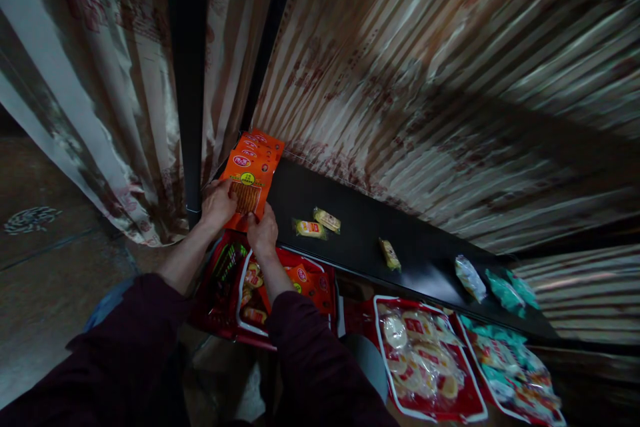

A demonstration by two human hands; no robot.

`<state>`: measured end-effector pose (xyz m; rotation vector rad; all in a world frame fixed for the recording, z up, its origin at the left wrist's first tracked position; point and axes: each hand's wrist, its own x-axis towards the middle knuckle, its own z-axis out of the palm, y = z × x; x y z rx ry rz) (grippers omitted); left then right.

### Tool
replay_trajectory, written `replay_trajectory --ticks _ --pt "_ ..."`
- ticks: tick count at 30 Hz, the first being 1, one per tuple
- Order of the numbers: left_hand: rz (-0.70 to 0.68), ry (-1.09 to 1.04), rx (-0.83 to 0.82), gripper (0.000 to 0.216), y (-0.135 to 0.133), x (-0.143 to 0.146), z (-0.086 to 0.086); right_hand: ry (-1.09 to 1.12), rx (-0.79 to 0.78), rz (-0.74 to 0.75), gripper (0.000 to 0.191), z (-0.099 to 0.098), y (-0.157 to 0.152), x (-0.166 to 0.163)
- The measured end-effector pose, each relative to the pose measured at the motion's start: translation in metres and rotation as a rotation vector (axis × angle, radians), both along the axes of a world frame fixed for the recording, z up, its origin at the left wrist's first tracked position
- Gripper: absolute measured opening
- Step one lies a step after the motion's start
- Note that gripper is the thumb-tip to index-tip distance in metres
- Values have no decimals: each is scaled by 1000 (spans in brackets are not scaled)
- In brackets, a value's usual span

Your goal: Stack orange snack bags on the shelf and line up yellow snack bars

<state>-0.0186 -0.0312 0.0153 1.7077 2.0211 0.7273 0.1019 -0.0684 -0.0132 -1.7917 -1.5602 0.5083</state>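
Observation:
A row of orange snack packets (pixel 253 170) lies overlapped at the left end of a black shelf (pixel 360 240). My left hand (pixel 218 203) grips the left edge of the nearest orange packet. My right hand (pixel 262 231) pinches that packet's lower edge, fingers closed on it. Both sleeves are dark maroon. Below my hands sits a red bag (pixel 295 280) with more orange packets inside.
Small yellow wrapped snacks (pixel 310 228) (pixel 327 219) (pixel 389 254), a white packet (pixel 470 277) and green packets (pixel 505 292) lie along the shelf. Two red bags of wrapped snacks (pixel 425 360) (pixel 515 373) sit below. Patterned curtains (pixel 425 93) hang behind and left.

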Motion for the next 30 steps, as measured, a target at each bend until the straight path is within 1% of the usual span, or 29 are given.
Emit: replay_trajectory --ticks 3,9,14,19,24,30 --pt "-25 33 13 40 1 -1 0 -41 -45 -9 47 2 -2 -2" --pt "-46 57 14 39 4 0 -6 -62 -50 -24 59 3 -4 -4" --pt "-27 87 16 39 2 1 -7 -93 2 -27 52 0 -7 -5" --pt "-25 138 57 43 -3 7 -10 -143 65 20 50 -5 -6 -3" --pt "-71 184 13 58 -4 15 -17 -184 33 74 48 -8 -2 -1" --pt "-81 185 -6 62 -2 16 -23 -243 -10 123 48 -5 1 1"
